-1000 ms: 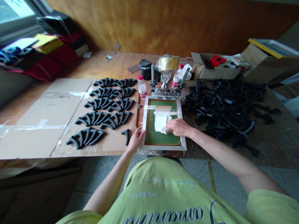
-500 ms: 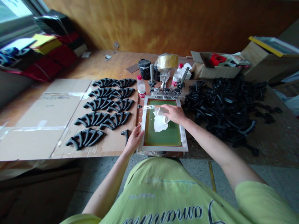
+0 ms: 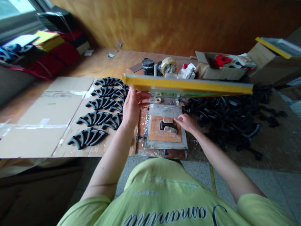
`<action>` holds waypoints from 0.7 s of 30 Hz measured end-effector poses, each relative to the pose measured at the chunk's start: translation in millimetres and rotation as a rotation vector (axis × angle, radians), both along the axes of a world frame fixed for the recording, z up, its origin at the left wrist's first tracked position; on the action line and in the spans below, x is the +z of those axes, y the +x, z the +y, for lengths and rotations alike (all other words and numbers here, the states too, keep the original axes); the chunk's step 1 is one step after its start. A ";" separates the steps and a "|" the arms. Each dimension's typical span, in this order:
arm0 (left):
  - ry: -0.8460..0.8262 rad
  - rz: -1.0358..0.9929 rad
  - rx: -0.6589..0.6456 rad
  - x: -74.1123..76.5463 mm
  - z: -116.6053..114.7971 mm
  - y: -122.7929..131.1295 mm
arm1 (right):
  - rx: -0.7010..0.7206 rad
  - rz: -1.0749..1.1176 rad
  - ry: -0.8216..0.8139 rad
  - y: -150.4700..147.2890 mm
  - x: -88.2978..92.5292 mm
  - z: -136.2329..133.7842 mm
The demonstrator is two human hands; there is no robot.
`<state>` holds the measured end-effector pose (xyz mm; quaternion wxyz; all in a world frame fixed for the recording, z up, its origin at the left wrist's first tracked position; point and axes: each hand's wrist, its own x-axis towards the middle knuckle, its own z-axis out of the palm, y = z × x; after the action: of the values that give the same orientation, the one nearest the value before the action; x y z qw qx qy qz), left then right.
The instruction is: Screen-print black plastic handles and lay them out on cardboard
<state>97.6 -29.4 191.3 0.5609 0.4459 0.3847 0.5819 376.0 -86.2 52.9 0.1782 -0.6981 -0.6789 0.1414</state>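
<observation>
My left hand [image 3: 131, 108] grips the left end of a raised screen-printing frame [image 3: 188, 84], some of its fingers spread beneath the edge. The frame is tilted up, its yellow-taped edge toward me. Below it a black curved plastic handle [image 3: 171, 126] lies between small wooden blocks on a brown board [image 3: 156, 135], which rests on a grey metal plate [image 3: 164, 110]. My right hand [image 3: 187, 122] is at the right of the handle, fingers loosely bent, tips close to the upper block. I see nothing held in it; whether it touches the block I cannot tell.
Rows of black handles [image 3: 88, 138] lie on cardboard [image 3: 30, 138] at the left. A heap of black parts [image 3: 225, 116] covers the right side. Behind the frame stand a black tub [image 3: 148, 66], a tape roll [image 3: 168, 66], a red-capped bottle [image 3: 184, 68] and an open carton [image 3: 219, 72].
The screen frame has swung up from lying flat, with my left hand rising at its edge. My right hand has left the white piece on the mesh and come down beside the uncovered handle.
</observation>
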 end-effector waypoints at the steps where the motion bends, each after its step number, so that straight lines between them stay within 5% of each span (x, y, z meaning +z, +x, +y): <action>1: 0.000 -0.016 -0.018 6.2 3.7 3.6 | 0.062 -0.080 -0.024 -13.4 -9.2 -6.2; 3: 0.001 -0.034 0.000 8.3 1.5 8.2 | 0.133 -0.230 -0.060 -35.2 -17.7 -13.3; 6: -0.088 0.022 0.013 -16.5 -28.3 11.8 | 0.070 -0.277 -0.150 -53.8 -10.0 -16.4; 9: -0.470 0.189 -0.389 -61.5 -77.0 17.4 | -0.016 -0.193 -0.119 -73.5 4.9 -27.0; 11: -0.646 0.198 -0.535 -89.5 -105.8 23.0 | 0.044 -0.140 -0.012 -94.9 10.5 -41.0; 15: -0.773 0.009 -0.326 -122.5 -126.7 19.5 | 0.445 -0.063 0.134 -121.5 9.0 -56.7; 18: -0.778 0.097 -0.188 -138.3 -114.3 -16.6 | 0.492 -0.076 0.180 -77.8 2.7 -35.5; 21: -0.649 0.439 -0.037 -158.2 -97.9 -76.3 | 0.109 -0.169 0.213 16.6 -9.3 -3.0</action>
<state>21.3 -127.3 33.0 0.5874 0.3660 0.6515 0.3108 392.6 -89.2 43.6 0.1857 -0.6468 -0.7394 0.0188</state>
